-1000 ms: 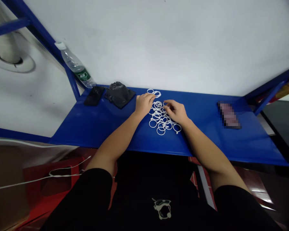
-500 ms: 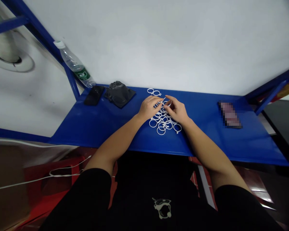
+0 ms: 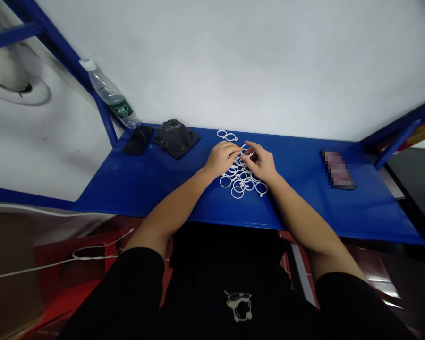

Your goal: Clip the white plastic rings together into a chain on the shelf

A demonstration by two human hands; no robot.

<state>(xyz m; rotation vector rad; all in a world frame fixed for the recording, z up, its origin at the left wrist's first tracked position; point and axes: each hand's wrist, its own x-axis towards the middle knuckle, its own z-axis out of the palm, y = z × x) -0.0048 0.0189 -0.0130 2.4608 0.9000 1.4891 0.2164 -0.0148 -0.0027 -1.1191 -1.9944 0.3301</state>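
Observation:
My left hand pinches the left edge of a white curtain ring between thumb and fingertips. On the ring's other side, the curved thumb and fingers of my right hand hold it too. Below both hands lies a loose pile of white curtain rings, several with a small eyelet on the rim. My fingers hide part of the pile. Two linked-looking white rings rest apart from it near the wall; whether they are joined I cannot tell.
The blue table meets a white wall. At its left stand a plastic water bottle, a black phone and a dark drawstring pouch. A blurred flat object lies at the right. Blue frame bars flank the table.
The ring between my hands has turned to face the camera more and shows more fully. My left fingertips have shifted slightly right. The pile looks the same.

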